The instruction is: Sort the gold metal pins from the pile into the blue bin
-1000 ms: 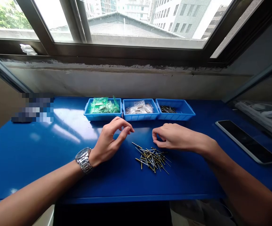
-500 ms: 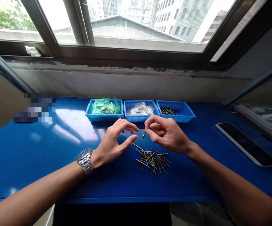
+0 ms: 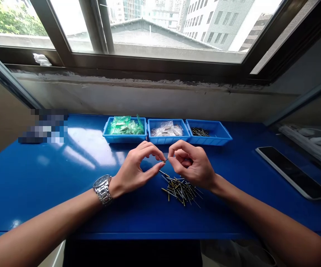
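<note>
My left hand [image 3: 138, 165], with a metal-banded watch [image 3: 102, 189] on its wrist, pinches one end of a small thin piece [image 3: 165, 160] between thumb and index finger. This piece has a dark shank and a gold-coloured end. My right hand [image 3: 191, 160] grips the other end between thumb and index finger, its remaining fingers curled in. Both sets of fingertips almost meet above the table. Just below lies a loose pile of thin silver pins [image 3: 181, 189] with brass-coloured ends, partly behind my right hand.
Along the back of the blue table [image 3: 52, 200] stand three blue bins: one with green bags [image 3: 125, 126], one with clear bags [image 3: 168, 129], one with dark thin parts [image 3: 200, 132]. A phone [image 3: 292, 172] lies at the right. A blurred-out item [image 3: 43, 128] is at back left.
My left thumb and index finger have closed on the gold-coloured end of the piece, which my right hand held alone before. The hands have come closer together.
</note>
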